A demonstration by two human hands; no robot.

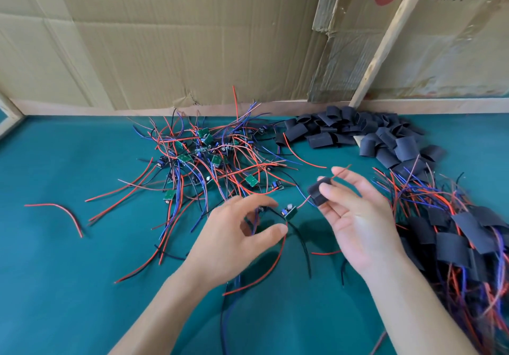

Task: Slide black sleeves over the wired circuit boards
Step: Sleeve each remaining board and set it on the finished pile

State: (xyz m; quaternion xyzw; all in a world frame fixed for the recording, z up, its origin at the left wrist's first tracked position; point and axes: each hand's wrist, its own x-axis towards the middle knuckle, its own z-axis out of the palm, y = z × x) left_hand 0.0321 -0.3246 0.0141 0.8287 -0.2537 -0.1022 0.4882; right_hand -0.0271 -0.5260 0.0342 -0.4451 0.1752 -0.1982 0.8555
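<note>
A wall of flattened cardboard [170, 37] stands along the far edge of the green bench [55, 272], with a wooden slat [385, 43] leaning across it at the right; printing on the cardboard is cut off by the top edge of the view.

Against the right edge lies a heap of finished boards in black sleeves [473, 244], their wires trailing; it runs out of view at the right and bottom, so its extent cannot be told. Toward the far edge, left of centre, sits a tangle of bare wired boards [203, 153], red, blue and black leads crossing so thickly that single boards are hard to separate. Near the far right corner is a pile of empty black sleeves [358, 134], partly hidden behind the slat's foot.

A loose red wire [60, 211] lies alone near the left edge.

The right hand [355, 216], palm up, pinches a black sleeve [321, 190] between thumb and fingertips, a red lead passing through it. The circuit board [289, 212] hangs on that lead just left of the sleeve, outside it, above the middle of the bench. The left hand [234, 233] has fingers loosely curled and spread around dark wires beside the board; whether it actually grips them is hidden by the fingers.
</note>
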